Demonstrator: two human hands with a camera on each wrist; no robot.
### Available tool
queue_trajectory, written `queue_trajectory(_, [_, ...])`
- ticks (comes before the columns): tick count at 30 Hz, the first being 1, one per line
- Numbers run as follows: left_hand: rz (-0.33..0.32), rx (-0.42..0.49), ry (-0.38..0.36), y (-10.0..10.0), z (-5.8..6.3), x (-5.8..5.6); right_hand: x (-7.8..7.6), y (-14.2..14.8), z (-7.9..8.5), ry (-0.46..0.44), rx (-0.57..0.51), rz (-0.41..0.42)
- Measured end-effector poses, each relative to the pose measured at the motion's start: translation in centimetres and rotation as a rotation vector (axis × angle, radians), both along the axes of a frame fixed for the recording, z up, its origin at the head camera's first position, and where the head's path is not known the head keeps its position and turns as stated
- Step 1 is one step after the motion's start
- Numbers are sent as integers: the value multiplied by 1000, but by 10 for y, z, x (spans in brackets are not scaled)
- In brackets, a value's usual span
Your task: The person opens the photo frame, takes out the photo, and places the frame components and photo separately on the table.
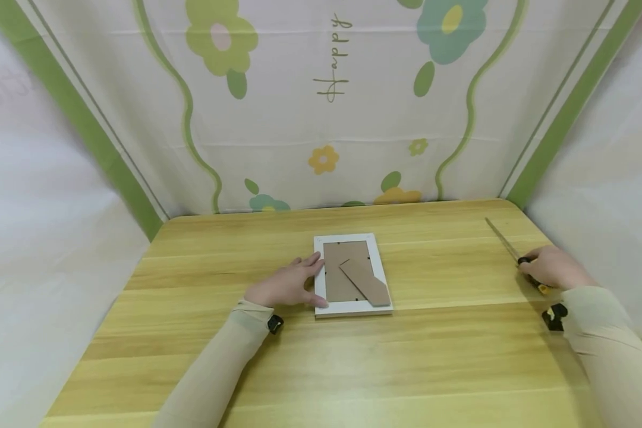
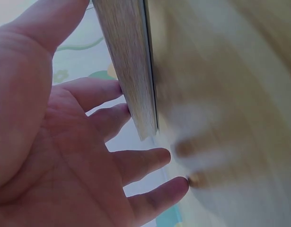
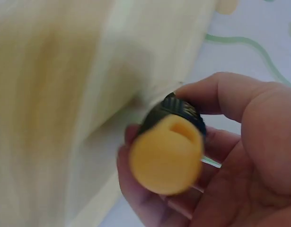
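A white picture frame point(image 1: 348, 308) lies face down near the middle of the table, its brown backing board point(image 1: 338, 285) and angled stand leg point(image 1: 371, 286) showing. At its left side is my left hand point(image 1: 289, 282), thumb and fingers spread along the edge. In the left wrist view the fingertips point(image 2: 121, 111) touch the frame's side point(image 2: 126, 61). Far to the right, my right hand point(image 1: 556, 268) grips a screwdriver point(image 3: 166, 158) by its black and yellow handle. The long thin shaft point(image 1: 502, 236) points away, towards the back of the table.
The wooden table point(image 1: 433, 356) has rounded back corners. A floral cloth point(image 1: 278, 119) hangs behind it, and pale cloth panels point(image 1: 610, 160) stand at both sides, the right one close to my right hand.
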State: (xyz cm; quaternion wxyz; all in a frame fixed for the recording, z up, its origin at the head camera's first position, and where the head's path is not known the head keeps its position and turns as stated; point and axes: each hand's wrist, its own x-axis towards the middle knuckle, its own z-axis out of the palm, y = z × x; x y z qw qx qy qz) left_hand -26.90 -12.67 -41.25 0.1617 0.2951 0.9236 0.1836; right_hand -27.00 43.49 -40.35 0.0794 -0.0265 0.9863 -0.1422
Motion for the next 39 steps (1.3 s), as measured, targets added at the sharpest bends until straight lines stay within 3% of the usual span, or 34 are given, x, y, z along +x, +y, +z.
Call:
queue_trajectory(7, [6, -9, -3, 0, -5, -3, 7, -18, 26, -37, -182, -54])
queue_trajectory(14, [16, -20, -8, 0, -3, -1, 13, -49, 55, 46, -154, -36])
queue_trajectory(22, [28, 3, -12, 0, -1, 0, 27, -97, 79, 174, -273, -22])
queue_trajectory(29, [54, 33, -7, 0, 0, 1, 34, -133, 88, 286, -341, 4])
queue_trajectory(33, [76, 27, -4, 0, 0, 1, 34, -151, 88, 268, -360, 52])
queue_trajectory(39, [113, 43, -69, 0, 0, 2, 31, -174, 82, 203, -335, 163])
